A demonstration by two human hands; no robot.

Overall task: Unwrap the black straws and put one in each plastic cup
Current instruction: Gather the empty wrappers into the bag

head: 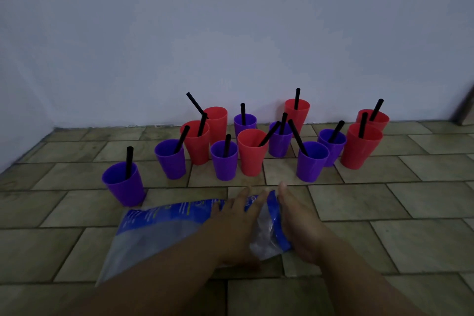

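Note:
Several purple and red plastic cups stand on the tiled floor near the wall, each with a black straw in it; the nearest purple cup (124,183) is at the left, a red cup (252,151) stands in the middle. A blue and clear plastic bag (159,226) lies flat on the floor in front of them. My left hand (237,218) lies flat on the bag with fingers stretched out. My right hand (298,220) rests against the bag's right edge, fingers extended, with the bag's crumpled end between both hands.
A pale wall (230,33) rises right behind the cups. A dark object (465,108) shows at the far right edge. Tiled floor (410,213) extends to the right and left of the bag.

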